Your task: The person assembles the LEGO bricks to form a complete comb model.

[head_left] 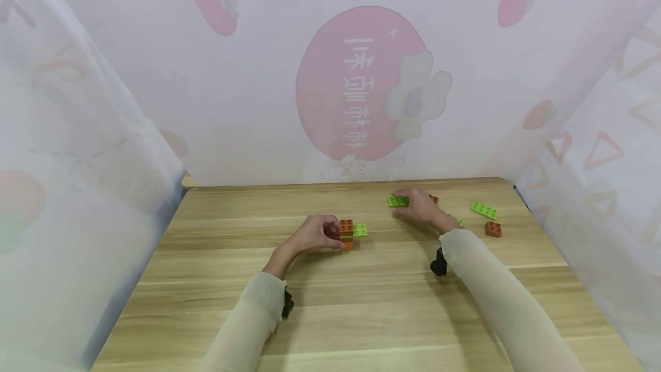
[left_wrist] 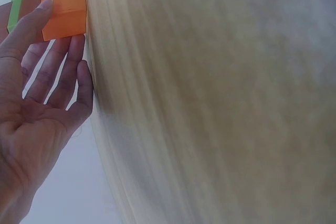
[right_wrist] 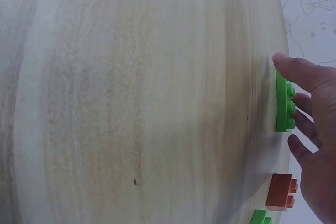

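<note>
Near the middle of the table, my left hand (head_left: 317,233) holds a small stack of toy building bricks. An orange brick (left_wrist: 65,13) forms its base, a brown brick (head_left: 346,225) tops it, and a flat green brick (head_left: 360,229) juts out to the right between layers. In the left wrist view, the thumb presses the stack's near side. Farther back, my right hand (head_left: 420,206) pinches another flat green brick (right_wrist: 282,103) lying on the table, thumb on the near side and fingers on the far side. Those fingertips are partly hidden behind its studs.
A loose brown brick (right_wrist: 279,191) lies beside the right hand, partly covered by it in the head view. Farther right are a flat green brick (head_left: 484,210) and a brown brick (head_left: 493,229). A printed curtain (head_left: 248,102) hangs behind the wooden table (head_left: 351,314).
</note>
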`<state>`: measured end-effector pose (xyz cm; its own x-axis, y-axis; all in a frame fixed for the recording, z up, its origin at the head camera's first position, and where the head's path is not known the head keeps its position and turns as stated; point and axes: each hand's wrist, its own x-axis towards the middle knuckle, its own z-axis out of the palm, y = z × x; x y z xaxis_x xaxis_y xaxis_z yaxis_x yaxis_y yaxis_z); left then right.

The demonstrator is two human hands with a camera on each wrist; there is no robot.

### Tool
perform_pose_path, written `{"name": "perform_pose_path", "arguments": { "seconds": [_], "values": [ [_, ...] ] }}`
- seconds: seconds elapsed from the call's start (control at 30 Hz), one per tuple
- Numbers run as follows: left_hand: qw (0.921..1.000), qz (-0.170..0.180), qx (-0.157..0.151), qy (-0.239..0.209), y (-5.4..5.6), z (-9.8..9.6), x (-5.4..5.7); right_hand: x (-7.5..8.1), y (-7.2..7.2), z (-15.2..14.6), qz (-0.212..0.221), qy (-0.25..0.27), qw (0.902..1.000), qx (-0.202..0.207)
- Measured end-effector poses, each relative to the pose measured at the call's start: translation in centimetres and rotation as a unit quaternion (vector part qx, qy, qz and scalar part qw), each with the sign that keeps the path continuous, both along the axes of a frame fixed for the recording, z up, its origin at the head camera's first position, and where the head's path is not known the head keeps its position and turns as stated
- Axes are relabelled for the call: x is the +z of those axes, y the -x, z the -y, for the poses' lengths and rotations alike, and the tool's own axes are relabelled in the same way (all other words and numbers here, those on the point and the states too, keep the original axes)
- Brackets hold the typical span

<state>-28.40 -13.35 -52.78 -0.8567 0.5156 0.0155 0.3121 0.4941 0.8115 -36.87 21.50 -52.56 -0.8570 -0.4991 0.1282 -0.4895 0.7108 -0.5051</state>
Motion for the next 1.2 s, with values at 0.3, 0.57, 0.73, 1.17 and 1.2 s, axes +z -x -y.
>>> {"name": "perform_pose_path", "arguments": {
  "seconds": [0.3, 0.57, 0.73, 1.17, 1.2],
  "values": [
    [1.0, 0.007, 0.0, -0.006, -0.04, -0.1, 0.02, -0.11, -0.39, -0.04, -0.008, 0.016, 0.9998, 0.0],
    [1.0, 0.005, 0.003, -0.003, -0.11, -0.08, 0.02, -0.56, -0.34, 0.0, -0.013, 0.014, 0.9998, -0.002],
    [1.0, 0.003, 0.004, 0.0, -0.12, -0.02, 0.03, -0.66, -0.3, -0.08, -0.004, 0.022, 0.9997, -0.007],
    [1.0, -0.003, 0.002, 0.006, -0.16, 0.0, 0.24, -0.86, -0.38, -0.21, -0.016, 0.031, 0.9994, 0.003],
    [1.0, -0.002, 0.001, 0.005, -0.14, -0.01, 0.23, -0.88, -0.42, -0.24, -0.016, 0.029, 0.9994, 0.003]
  ]
}}
